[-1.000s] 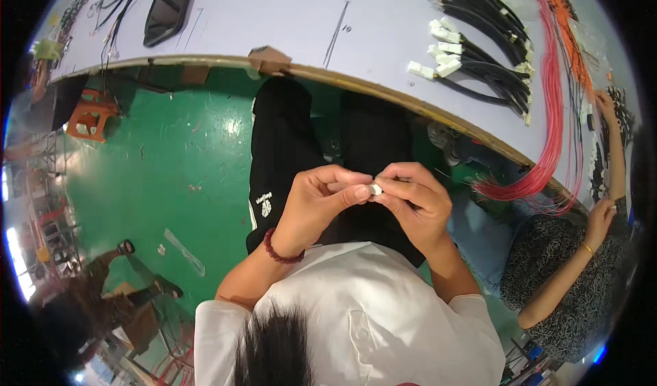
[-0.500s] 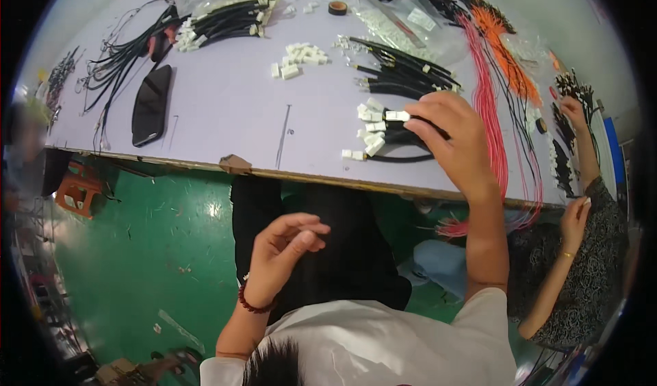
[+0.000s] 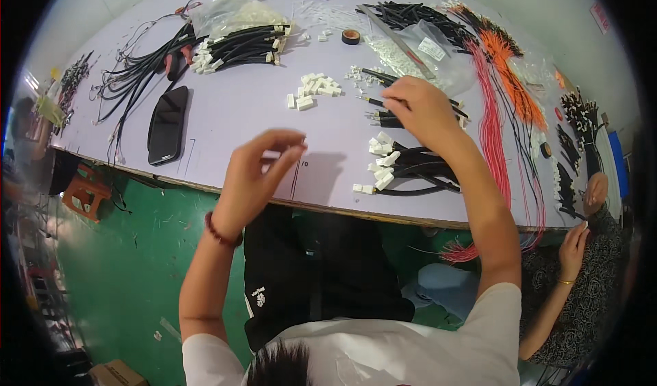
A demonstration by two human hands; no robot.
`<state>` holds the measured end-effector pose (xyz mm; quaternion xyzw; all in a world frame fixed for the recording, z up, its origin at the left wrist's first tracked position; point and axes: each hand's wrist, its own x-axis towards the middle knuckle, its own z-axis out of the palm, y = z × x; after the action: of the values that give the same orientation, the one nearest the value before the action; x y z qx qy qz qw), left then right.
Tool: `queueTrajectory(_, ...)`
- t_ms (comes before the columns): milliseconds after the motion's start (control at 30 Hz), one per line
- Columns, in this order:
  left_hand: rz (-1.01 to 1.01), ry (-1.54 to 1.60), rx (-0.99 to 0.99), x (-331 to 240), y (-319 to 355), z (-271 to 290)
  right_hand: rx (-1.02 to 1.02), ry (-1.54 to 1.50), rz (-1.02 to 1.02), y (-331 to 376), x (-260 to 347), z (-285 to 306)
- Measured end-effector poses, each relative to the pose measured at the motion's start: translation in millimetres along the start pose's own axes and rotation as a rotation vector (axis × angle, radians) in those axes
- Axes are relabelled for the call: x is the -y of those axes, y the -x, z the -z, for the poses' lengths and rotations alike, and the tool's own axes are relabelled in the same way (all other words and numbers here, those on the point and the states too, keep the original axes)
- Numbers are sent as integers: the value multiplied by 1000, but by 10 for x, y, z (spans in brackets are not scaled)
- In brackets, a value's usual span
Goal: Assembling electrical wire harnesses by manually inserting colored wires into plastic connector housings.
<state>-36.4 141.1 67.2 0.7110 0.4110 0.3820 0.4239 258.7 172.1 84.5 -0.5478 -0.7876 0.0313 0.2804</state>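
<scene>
Pale desk [image 3: 233,112], widest thing by far, wiring laid out across it. Step in hand, as far as can be judged: picking from the bare cables [image 3: 391,122], partly under the right hand [image 3: 428,112]. Right hand low over the bundle, thumb and forefinger nearly together; cannot tell whether gripping a cable or only poised. Left hand [image 3: 252,174] above the desk's near edge, thumb and fingers loosely parted, apparently empty. Next move: calling, probably, for a firm pinch on one cable and a clean lift (easy to drag a neighbour along).

Bare cables: black, lying roughly side by side, right of the desk's middle. Nearer the edge, capped cables [image 3: 410,192], also black, white connectors at the left ends. Loose connectors [image 3: 304,103], white and blocky, heaped between the two hands, farther back. Smallest, the bare cables' tips [image 3: 373,116]: metallic-looking, slightly splayed; detail too small.
</scene>
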Motion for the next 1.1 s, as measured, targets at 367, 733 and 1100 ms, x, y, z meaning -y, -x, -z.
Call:
queueTrajectory(367,6,55,41,-45,-89,-199,-20,101,183,-185,-30,-50)
queueTrajectory(733,-90,536,20,-97,757,-767,-146,-19,491,1033,885,158)
queueTrajectory(1100,-343,330,-94,9,1165,-840,-241,-212,360,1647,1196,-161)
